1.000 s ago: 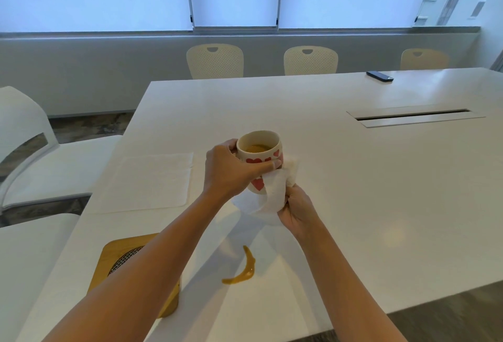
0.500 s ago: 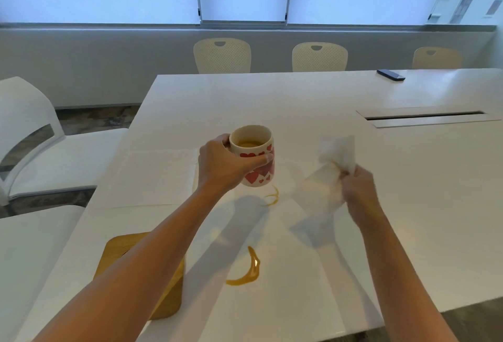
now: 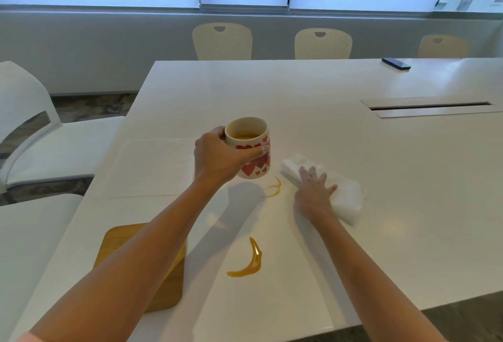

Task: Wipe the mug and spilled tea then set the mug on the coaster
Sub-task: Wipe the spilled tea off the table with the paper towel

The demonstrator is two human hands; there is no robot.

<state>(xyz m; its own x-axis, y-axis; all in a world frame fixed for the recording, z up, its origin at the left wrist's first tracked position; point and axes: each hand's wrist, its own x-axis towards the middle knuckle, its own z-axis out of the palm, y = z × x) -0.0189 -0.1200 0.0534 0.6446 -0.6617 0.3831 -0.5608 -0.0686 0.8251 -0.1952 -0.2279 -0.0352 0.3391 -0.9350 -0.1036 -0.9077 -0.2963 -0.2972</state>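
While the left hand (image 3: pixel 223 159) grips one heart-patterned mug (image 3: pixel 249 148) above the bench (image 3: pixel 381 178), the right hand (image 3: pixel 313 192) presses flat, fingers spread, on one white tissue (image 3: pixel 345 200). Two tea spills (image 3: pixel 249 262) remain; one wooden coaster (image 3: pixel 168 292) lies near.

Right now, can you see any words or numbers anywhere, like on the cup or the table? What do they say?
None: no words or numbers can be read here.
Mug: only red hearts, no writing.
Paper towel, wooden coaster and table: plain.
Phone at the far edge: dark, too small to show any text.
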